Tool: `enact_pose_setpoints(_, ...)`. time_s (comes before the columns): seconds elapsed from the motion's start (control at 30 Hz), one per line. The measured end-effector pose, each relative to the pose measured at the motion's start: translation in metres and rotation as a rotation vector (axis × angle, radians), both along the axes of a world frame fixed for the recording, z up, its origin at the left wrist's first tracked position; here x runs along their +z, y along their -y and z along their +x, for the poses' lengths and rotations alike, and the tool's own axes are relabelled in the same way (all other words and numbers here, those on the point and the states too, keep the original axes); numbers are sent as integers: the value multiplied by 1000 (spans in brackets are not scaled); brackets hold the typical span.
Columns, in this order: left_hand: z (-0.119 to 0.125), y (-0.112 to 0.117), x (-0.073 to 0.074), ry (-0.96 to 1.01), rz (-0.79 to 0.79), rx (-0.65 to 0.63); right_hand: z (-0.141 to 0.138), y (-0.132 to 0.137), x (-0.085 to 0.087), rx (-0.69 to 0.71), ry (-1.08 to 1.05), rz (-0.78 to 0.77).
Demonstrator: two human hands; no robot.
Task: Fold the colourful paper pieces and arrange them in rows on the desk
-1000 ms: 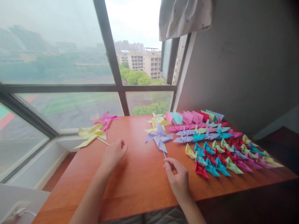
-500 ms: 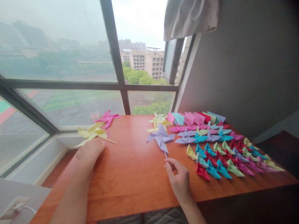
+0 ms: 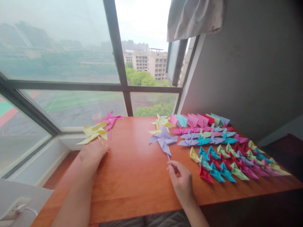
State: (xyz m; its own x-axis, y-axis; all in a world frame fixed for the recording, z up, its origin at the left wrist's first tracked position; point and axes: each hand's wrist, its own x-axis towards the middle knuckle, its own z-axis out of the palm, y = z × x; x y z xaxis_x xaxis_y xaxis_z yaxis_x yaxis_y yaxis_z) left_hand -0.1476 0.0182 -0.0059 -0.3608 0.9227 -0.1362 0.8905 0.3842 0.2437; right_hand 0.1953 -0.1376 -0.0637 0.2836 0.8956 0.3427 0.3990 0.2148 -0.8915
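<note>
My left hand (image 3: 93, 153) is closed on the stick of a yellow paper pinwheel (image 3: 94, 132) at the table's far left edge, and the pinwheel is turned more upright under it. My right hand (image 3: 180, 180) pinches the thin stick of a purple pinwheel (image 3: 163, 139) lying flat in the middle of the orange wooden table (image 3: 137, 176). A pink pinwheel (image 3: 110, 119) lies just behind the yellow one.
Rows of folded paper pieces (image 3: 224, 154) in red, blue, green, purple and pink cover the table's right half. More pinwheels (image 3: 159, 123) lie behind the purple one. A large window (image 3: 71, 72) stands behind the table, a grey wall on the right, a white socket (image 3: 14, 209) lower left.
My left hand moved left from the table's middle to the yellow pinwheel and closed on its stick, swinging it round. My right hand stayed on the purple pinwheel's stick.
</note>
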Motion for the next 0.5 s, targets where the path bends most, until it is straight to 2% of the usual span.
enact_pose_setpoints(0.13, -9, 7, 7, -67, -66, 81, -1, 1, 2, -4, -10, -3)
enact_pose_setpoints(0.5, -16, 16, 5, -173, -47, 52, -2, -1, 3, 0, 5, 4)
